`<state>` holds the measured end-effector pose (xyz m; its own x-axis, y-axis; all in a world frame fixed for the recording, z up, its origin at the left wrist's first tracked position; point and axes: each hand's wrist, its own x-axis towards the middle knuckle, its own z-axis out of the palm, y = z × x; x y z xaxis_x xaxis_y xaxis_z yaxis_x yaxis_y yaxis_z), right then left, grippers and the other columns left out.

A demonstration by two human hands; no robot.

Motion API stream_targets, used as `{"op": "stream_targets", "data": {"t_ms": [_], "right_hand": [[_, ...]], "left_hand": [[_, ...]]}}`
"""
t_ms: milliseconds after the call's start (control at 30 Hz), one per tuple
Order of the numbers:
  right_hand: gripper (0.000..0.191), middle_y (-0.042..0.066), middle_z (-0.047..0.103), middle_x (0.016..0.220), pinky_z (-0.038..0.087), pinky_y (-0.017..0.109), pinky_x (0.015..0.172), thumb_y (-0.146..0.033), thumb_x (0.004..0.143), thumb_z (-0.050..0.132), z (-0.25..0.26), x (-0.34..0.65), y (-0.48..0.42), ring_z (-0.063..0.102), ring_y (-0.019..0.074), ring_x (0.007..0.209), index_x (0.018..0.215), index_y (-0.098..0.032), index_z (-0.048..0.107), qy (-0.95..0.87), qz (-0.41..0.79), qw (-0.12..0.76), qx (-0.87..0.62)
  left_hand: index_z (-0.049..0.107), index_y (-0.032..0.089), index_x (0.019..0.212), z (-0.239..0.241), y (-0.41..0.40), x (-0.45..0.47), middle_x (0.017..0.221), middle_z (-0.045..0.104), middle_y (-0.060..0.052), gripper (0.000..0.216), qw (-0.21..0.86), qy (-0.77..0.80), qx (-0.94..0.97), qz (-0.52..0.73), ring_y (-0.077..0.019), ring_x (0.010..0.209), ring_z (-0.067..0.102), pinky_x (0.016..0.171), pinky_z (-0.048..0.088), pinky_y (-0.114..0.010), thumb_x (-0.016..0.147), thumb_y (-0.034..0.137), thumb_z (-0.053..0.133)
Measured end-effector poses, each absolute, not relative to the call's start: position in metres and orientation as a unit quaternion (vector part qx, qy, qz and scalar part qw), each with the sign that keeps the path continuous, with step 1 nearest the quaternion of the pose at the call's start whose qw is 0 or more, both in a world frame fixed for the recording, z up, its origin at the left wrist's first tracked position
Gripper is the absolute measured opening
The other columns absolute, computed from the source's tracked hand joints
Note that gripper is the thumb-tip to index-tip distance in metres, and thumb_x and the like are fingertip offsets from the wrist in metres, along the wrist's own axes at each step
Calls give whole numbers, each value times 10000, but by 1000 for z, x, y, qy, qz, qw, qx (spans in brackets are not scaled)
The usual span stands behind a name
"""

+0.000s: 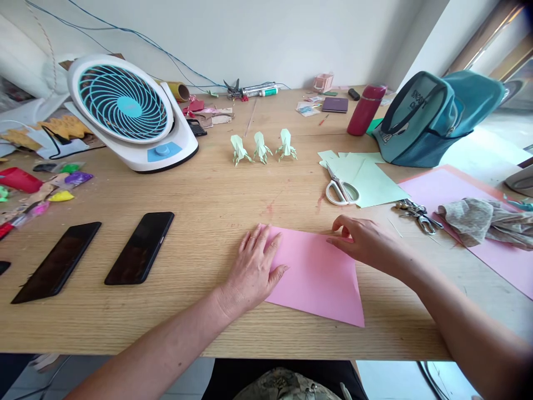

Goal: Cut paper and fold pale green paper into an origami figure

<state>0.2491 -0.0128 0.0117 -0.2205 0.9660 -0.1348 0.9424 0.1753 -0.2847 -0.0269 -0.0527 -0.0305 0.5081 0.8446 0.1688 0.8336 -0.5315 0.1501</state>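
Note:
A sheet of pink paper (316,278) lies on the table in front of me, its lower right corner slightly raised. My left hand (256,266) rests flat over the paper's left edge, fingers stretched out and thumb spread. At the upper right corner, my right hand (358,239) has its fingers curled, with thumb and forefinger closed at the paper's edge; that corner is hidden under them. Beyond the right hand lie white-handled scissors (341,189), partly on pale green sheets (378,180). Three folded pale green paper figures (261,147) stand farther back.
Two black phones (140,248) lie on the left, below a white and blue fan (129,105). A red bottle (366,110) and a teal bag (433,119) stand at the back right. Keys (418,214) and a grey cloth (487,219) are at right, near a larger pink sheet (503,266).

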Motion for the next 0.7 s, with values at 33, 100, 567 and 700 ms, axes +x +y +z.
{"op": "stream_targets", "data": {"t_ms": [33, 100, 567, 700], "right_hand": [[276, 49, 690, 800, 394, 310, 585, -497, 861, 546, 12, 250, -12, 622, 227, 708, 919, -235, 613, -762, 170, 40, -624], [255, 32, 675, 748, 378, 297, 560, -487, 846, 560, 14, 251, -11, 600, 208, 672, 852, -239, 621, -758, 204, 46, -617], [354, 16, 591, 732, 366, 266, 569, -538, 840, 603, 5, 255, 5, 506, 156, 666, 797, -187, 622, -678, 411, 270, -547], [399, 38, 610, 764, 385, 270, 575, -581, 851, 595, 5, 252, 4, 524, 171, 697, 831, -183, 613, -656, 421, 316, -541]], "left_hand": [[439, 112, 1459, -31, -53, -27, 1531, 373, -219, 635, 25, 484, 868, 112, -387, 1443, 299, 1161, 286, -555, 955, 498, 461], [436, 113, 1460, -32, -53, -27, 1531, 373, -219, 632, 27, 484, 867, 115, -386, 1444, 296, 1162, 283, -556, 956, 492, 463], [249, 158, 1507, -30, -5, -56, 1539, 350, -222, 712, 165, 539, 745, 356, -302, 1444, 327, 1153, 320, -523, 925, 430, 554], [443, 123, 1384, -16, 23, -64, 1250, 638, -191, 659, 361, 553, 654, 369, -279, 1156, 620, 995, 476, -457, 855, 468, 633]]}}
